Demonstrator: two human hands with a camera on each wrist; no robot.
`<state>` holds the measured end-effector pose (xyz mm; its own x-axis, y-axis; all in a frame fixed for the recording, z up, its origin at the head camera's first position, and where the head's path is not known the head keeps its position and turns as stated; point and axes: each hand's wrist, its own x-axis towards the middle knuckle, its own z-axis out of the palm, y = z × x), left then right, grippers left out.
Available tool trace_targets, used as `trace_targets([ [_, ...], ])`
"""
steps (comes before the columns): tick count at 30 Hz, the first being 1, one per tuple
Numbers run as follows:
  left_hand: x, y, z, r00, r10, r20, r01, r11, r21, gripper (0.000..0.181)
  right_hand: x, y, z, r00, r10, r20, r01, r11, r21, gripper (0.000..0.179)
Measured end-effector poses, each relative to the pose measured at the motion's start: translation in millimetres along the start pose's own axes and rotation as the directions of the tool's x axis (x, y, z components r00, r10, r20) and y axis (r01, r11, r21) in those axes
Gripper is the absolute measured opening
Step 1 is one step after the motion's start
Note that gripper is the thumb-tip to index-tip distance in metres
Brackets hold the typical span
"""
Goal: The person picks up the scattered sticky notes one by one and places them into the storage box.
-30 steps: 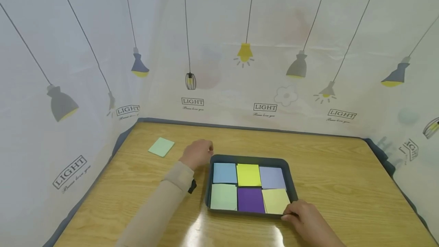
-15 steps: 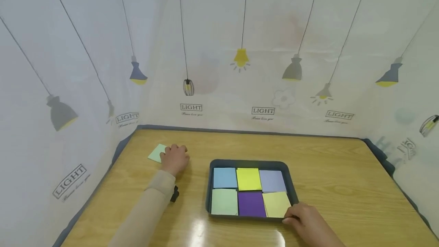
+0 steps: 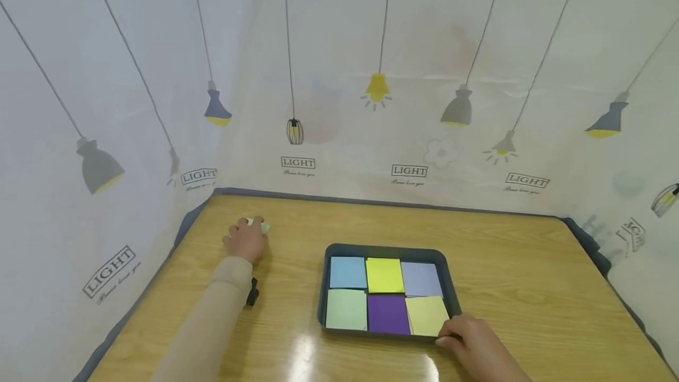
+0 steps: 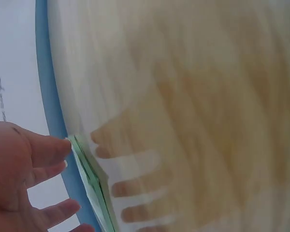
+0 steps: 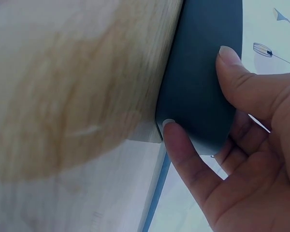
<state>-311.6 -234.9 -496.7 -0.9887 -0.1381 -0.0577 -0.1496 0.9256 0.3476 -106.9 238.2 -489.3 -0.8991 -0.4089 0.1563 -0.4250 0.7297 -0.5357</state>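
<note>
At the far left of the table, my left hand (image 3: 246,241) is spread over a pale green pad of sticky notes (image 3: 266,227), mostly hidden under it in the head view. From the left wrist, the pad (image 4: 95,186) shows edge-on, one fingertip (image 4: 63,145) right at its edge and the other fingers apart. My right hand (image 3: 475,342) grips the near right corner of a dark tray (image 3: 389,249). Thumb and fingers bear on the tray's outer wall (image 5: 200,63) in the right wrist view.
Inside the tray lie two rows of square sticky notes: blue (image 3: 348,273), bright yellow (image 3: 384,276), lavender (image 3: 421,278), pale green (image 3: 346,310), purple (image 3: 388,314) and pale yellow (image 3: 427,316). A lamp-printed sheet (image 3: 339,187) walls off the wooden table's (image 3: 504,264) back and sides.
My left hand has moved from beside the tray leftward to the green sticky notes, now covering most of them. The right hand has stayed at the tray's corner.
</note>
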Motion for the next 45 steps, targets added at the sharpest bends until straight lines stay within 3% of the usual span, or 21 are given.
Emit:
trace_targets([
  [6,5.8,-22.0,-4.3,0.996,-0.063,0.067,0.063,0.998,-0.001,0.055,1.4,-0.4,2.5,1.0,-0.008,0.002,0.008,1.0,0.002,0.01],
  [11,2.4,-23.2,-7.9,0.993,-0.055,0.107,0.055,0.998,0.006,0.054,0.8,-1.7,1.1,0.999,0.027,0.028,-0.027,1.0,0.012,0.01],
  [27,4.0,-16.3,-7.9,0.998,-0.064,0.026,0.064,0.998,-0.013,0.054,1.3,-1.5,-1.2,0.998,0.049,0.043,-0.049,0.999,0.002,0.009],
  [35,-2.2,-5.7,-18.1,0.996,-0.033,-0.082,0.031,0.999,-0.023,0.062,0.8,-0.8,-1.2,0.999,0.045,0.03,-0.045,0.999,0.0,0.01],
  [40,-1.2,-0.4,-20.8,0.995,-0.012,-0.094,0.007,0.999,-0.048,0.065,0.9,-1.1,-0.9,0.999,0.038,0.026,-0.038,0.999,0.001,0.01],
  [45,-1.1,13.3,-28.7,0.999,-0.008,-0.05,0.006,0.999,-0.048,0.054,1.1,-1.7,-1.2,1.0,0.021,0.016,-0.021,1.0,0.007,0.01],
])
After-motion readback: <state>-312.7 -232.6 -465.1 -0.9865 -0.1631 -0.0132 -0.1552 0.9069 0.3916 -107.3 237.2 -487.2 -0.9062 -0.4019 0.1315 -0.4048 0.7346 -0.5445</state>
